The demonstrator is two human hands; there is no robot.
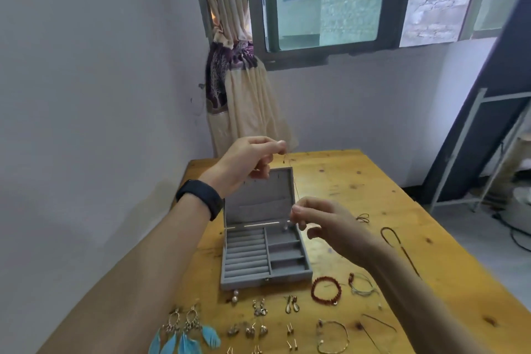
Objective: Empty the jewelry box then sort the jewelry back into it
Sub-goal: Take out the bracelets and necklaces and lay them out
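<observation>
Feather earrings [184, 335] lie nearest; left hand [247, 161] and right hand [324, 224] each pinch a thin chain [296, 187].

No text, label, brand mark or number can be read anywhere, and both the grey jewelry box [260, 201] at the middle of the wooden table [373, 181] and the black wristband [201, 195] to its left show plain surfaces.

Left hand [250, 159] raised, bare forearm stretched forward, thumb and forefinger pinching a thin chain [296, 185]; right hand [321, 224] lower, pinching its other end
</observation>
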